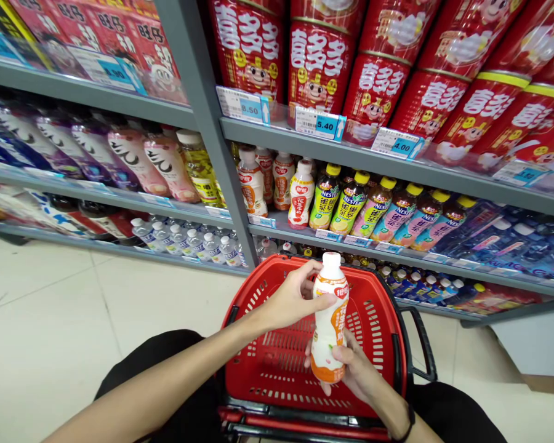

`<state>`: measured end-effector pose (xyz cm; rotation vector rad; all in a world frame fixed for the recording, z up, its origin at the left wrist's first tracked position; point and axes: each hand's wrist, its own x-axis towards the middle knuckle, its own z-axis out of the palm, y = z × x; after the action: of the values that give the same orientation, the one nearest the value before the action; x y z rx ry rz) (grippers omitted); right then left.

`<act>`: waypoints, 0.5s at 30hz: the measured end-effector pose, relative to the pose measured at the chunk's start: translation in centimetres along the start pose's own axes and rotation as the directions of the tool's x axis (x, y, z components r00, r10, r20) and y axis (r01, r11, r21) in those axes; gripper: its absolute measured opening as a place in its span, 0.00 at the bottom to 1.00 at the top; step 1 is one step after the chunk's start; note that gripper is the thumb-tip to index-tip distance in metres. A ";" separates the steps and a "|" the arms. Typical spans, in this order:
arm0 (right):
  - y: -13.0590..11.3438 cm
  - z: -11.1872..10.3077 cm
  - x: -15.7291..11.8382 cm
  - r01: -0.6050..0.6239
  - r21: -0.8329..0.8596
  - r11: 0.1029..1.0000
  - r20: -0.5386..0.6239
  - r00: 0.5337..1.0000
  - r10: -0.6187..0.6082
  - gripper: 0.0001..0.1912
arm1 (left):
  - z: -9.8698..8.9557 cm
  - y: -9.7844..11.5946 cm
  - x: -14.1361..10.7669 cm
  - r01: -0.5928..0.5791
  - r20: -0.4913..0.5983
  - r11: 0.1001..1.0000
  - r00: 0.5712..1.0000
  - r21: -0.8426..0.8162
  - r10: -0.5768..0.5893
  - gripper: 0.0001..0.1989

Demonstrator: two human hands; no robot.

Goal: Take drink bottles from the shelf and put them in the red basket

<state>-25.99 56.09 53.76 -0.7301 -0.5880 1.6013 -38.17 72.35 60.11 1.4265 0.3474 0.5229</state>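
A white plastic drink bottle (327,326) with an orange and red label stands nearly upright in both my hands. My left hand (300,295) grips its upper part, with the thumb across the label below the white cap. Around the lower part close the fingers of my right hand (355,363), the thumb on the front. Beneath the bottle is a red shopping basket (249,369) with slotted walls, standing between my knees. On the shelf behind it, similar white bottles (301,195) stand beside a row of yellow-capped tea bottles (354,200).
Large red cans (321,67) fill the upper shelf, with price tags (321,125) along its edge. A grey shelf post (207,111) divides the racks. Purple and pink bottles (133,154) stand at left, small water bottles (189,240) lower down. The basket's black handle (422,347) sticks out right.
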 end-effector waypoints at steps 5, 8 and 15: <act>0.2 -0.1 -0.1 -0.001 0.007 1.000 0.002 1.000 0.001 0.23 | 0.0 0.0 0.0 -0.007 -0.001 1.000 1.000 0.017 0.007 0.25; 0.2 -0.2 -0.1 -0.010 0.002 1.000 -0.004 1.000 0.010 0.21 | 0.0 0.2 0.0 -0.007 -0.005 0.999 1.000 0.034 0.007 0.24; 0.2 -0.3 -0.1 -0.024 -0.004 1.000 -0.031 0.999 0.024 0.23 | 0.2 0.2 0.0 -0.013 -0.018 0.999 1.000 0.049 0.014 0.23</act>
<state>-25.89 55.99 53.47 -0.7665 -0.5627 1.6083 -38.06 72.22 60.31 1.4727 0.3678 0.5418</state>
